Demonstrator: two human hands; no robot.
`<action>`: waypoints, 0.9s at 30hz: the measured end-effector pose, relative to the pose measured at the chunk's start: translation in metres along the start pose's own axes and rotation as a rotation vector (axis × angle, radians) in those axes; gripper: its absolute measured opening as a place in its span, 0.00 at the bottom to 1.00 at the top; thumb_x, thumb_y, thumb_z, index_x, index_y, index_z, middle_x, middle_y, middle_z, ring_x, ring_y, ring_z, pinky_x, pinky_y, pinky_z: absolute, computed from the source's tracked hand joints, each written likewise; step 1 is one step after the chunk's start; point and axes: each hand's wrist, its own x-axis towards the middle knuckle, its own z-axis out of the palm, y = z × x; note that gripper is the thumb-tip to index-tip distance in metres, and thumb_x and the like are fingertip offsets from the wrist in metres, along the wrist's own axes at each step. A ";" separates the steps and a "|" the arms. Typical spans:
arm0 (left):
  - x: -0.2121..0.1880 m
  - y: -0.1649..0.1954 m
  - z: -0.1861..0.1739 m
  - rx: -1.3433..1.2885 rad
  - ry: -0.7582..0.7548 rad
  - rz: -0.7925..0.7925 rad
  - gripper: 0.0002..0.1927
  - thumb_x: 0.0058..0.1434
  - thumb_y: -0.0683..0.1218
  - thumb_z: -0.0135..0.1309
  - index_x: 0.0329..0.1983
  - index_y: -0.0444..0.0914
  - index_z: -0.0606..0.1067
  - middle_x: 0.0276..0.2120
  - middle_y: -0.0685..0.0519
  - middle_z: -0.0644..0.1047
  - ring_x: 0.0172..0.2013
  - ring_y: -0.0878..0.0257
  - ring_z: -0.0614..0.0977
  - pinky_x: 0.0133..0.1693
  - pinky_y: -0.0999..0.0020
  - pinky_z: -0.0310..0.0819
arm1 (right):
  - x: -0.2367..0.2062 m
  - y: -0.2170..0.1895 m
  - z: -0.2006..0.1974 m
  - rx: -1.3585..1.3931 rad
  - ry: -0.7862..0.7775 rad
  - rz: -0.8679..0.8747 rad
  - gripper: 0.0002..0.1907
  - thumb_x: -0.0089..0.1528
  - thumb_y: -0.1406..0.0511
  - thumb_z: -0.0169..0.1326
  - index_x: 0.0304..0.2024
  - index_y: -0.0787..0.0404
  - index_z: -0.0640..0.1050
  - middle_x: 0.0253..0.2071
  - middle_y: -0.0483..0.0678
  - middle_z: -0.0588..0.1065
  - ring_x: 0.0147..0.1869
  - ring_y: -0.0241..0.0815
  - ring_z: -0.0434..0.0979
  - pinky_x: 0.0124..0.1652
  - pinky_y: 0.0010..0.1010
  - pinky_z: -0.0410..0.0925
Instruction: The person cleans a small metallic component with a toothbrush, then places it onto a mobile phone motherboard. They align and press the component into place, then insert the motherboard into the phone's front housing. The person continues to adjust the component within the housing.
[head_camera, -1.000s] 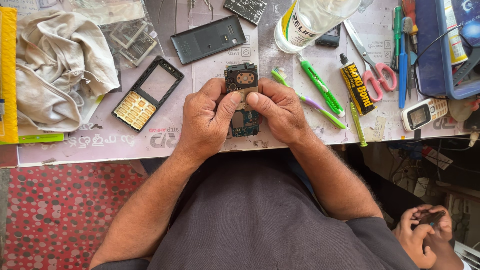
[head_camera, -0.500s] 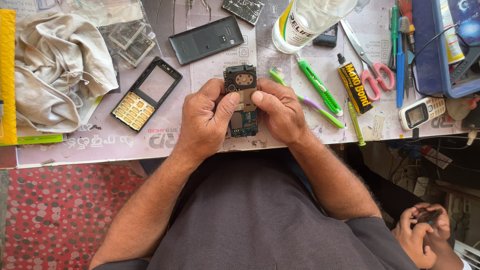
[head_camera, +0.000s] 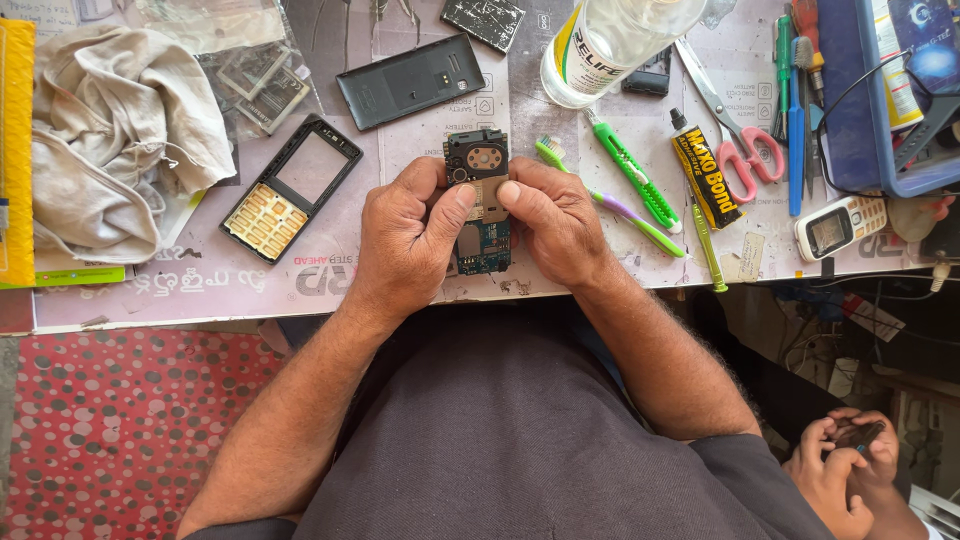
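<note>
A: Status on the hands?

B: Left hand (head_camera: 405, 235) and right hand (head_camera: 555, 220) are both on the phone circuit board (head_camera: 480, 205), over the near edge of the tabletop (head_camera: 200, 290). Fingers curled shut around its sides, thumbs pressed together on the metal shield mid-board. Top end with the round speaker sticks out above the knuckles; the blue lower end shows below the thumbs.

A: Board resting on the tabletop or lifted?

B: Can't tell from this angle.

A: What's around it?

B: Left of the left hand: black phone front frame with gold keypad (head_camera: 288, 190). Above that, dark back cover (head_camera: 410, 80) lying flat. Crumpled grey cloth (head_camera: 120, 140) far left. Just right of the right hand: green toothbrush (head_camera: 610, 200) and a green utility knife (head_camera: 632, 170). Further right: black-and-yellow glue tube (head_camera: 705, 180), red-handled scissors (head_camera: 735, 135), small white phone (head_camera: 840, 225). Clear bottle (head_camera: 610, 40) at the top edge.

A: Anyone else?

B: Another person's hands (head_camera: 845, 465) bottom right, holding a small dark object. Well apart from the board.
</note>
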 end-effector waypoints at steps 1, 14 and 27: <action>0.000 0.000 0.000 -0.002 0.000 0.004 0.10 0.74 0.47 0.52 0.41 0.35 0.75 0.24 0.57 0.77 0.25 0.73 0.74 0.27 0.76 0.69 | 0.000 0.000 -0.001 -0.014 0.003 0.002 0.19 0.72 0.55 0.50 0.45 0.66 0.78 0.36 0.42 0.73 0.37 0.30 0.69 0.36 0.22 0.66; -0.001 -0.004 0.001 0.039 -0.003 -0.034 0.10 0.74 0.48 0.52 0.40 0.36 0.74 0.21 0.58 0.75 0.23 0.72 0.75 0.26 0.75 0.68 | 0.000 -0.003 0.001 0.004 0.017 0.033 0.20 0.71 0.55 0.49 0.46 0.66 0.79 0.34 0.43 0.74 0.35 0.31 0.71 0.35 0.23 0.67; -0.001 -0.003 0.001 0.047 -0.008 -0.035 0.10 0.73 0.48 0.52 0.41 0.36 0.75 0.21 0.57 0.76 0.23 0.73 0.75 0.26 0.75 0.69 | -0.002 0.001 -0.001 0.006 0.008 0.028 0.19 0.72 0.55 0.51 0.46 0.66 0.78 0.35 0.42 0.74 0.35 0.29 0.70 0.35 0.21 0.67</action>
